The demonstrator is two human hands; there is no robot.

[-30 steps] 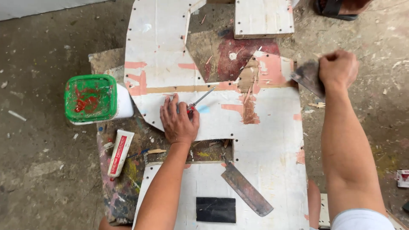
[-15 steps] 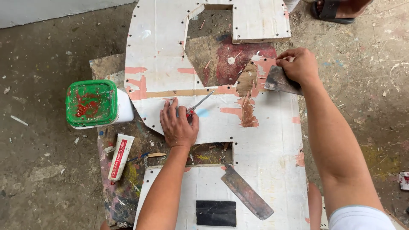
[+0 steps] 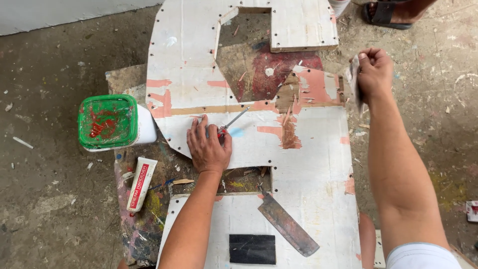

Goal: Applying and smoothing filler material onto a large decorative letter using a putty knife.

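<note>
My left hand (image 3: 208,148) presses down on a white cut-out panel (image 3: 308,169), its fingers over the red handle of a screwdriver (image 3: 234,121) whose shaft points up and right. My right hand (image 3: 374,72) grips a putty scraper (image 3: 353,79) at the panel's right edge, blade held edge-on. Just left of that hand lie pink filler patches (image 3: 313,87) and a brown smeared strip (image 3: 288,130) on the panel.
A tub with a green lid (image 3: 107,121) stands left of the panel, and a white tube (image 3: 141,177) lies below it. A rusty blade (image 3: 288,224) and a black square (image 3: 252,249) lie on the near panel. Another person's sandalled foot (image 3: 393,12) is at the top right.
My right hand swept the scraper left onto the pink patch, then drew back to the panel's right edge. My left hand stayed in place.
</note>
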